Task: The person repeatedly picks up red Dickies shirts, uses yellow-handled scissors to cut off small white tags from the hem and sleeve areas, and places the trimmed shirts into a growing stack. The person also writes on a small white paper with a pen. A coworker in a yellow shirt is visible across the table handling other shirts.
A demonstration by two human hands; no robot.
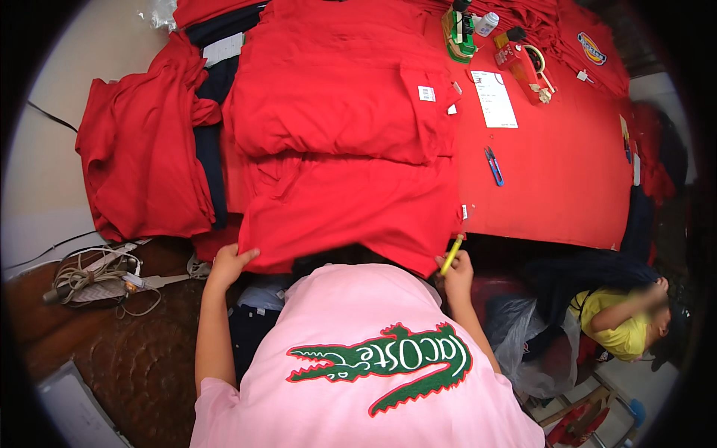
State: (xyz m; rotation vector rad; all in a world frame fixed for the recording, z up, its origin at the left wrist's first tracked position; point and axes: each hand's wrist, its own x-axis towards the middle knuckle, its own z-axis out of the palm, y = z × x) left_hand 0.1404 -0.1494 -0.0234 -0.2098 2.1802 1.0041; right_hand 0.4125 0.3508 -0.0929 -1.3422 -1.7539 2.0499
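A red garment point(358, 201) hangs over the near table edge in front of me. Its near left corner is pinched between the thumb and fingers of my left hand point(230, 263). At the near right corner, my right hand point(458, 275) is closed around a slim yellow tool point(451, 255) of a kind I cannot make out. That hand's fingers also meet the red cloth. Beyond lies a pile of folded red garments point(328, 89) with a small white label point(426, 93). Blue thread snips point(494, 167) rest on the red work surface point(553, 179) to the right.
More red garments point(142, 149) are heaped at left. A paper sheet point(494, 99), a green holder point(458, 36) and a red tape dispenser point(525, 69) stand at back right. Tangled cables point(97, 278) lie at lower left. Another person in yellow point(614, 321) is at right, beside a clear plastic bag point(538, 351).
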